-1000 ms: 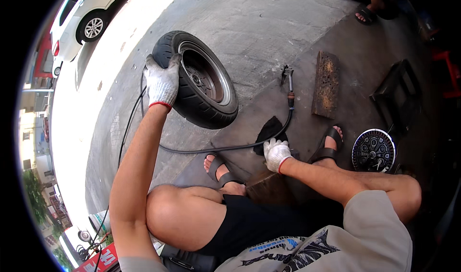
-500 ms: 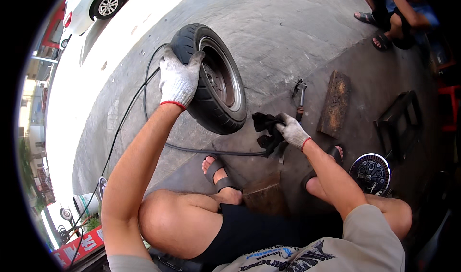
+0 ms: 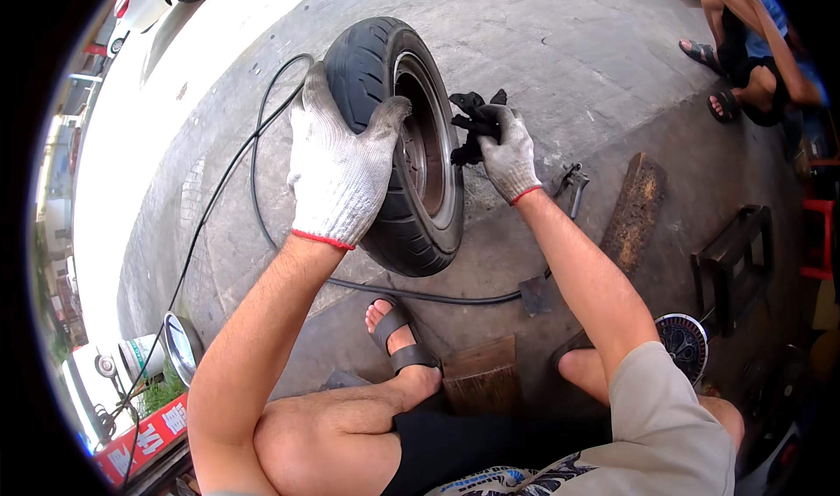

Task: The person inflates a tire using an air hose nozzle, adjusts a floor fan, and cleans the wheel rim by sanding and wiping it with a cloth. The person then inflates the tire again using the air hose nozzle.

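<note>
My left hand (image 3: 341, 168), in a white knit glove, grips a black tire (image 3: 418, 238) on a metal rim (image 3: 433, 185), held upright and tilted in front of me. My thumb lies on the tread near the rim. My right hand (image 3: 509, 155), in a similar soiled glove, is closed on a crumpled black cloth (image 3: 472, 111) at the right side of the wheel, close to the rim. A black hose (image 3: 464, 298) curves under the wheel. A metal air-line tool (image 3: 577, 190) lies on the concrete beyond my right forearm.
A wooden block (image 3: 634, 207), another (image 3: 481, 369) between my feet, a black metal frame (image 3: 731, 260), a round disc part (image 3: 681, 347) and a red stool (image 3: 816, 238) sit around me. A person (image 3: 744, 50) crouches at upper right; a white car (image 3: 153, 6) stands at upper left.
My right hand has lifted the black cloth off the ground and moved it up to the wheel. The wheel and my left hand appear higher and more to the right in view.
</note>
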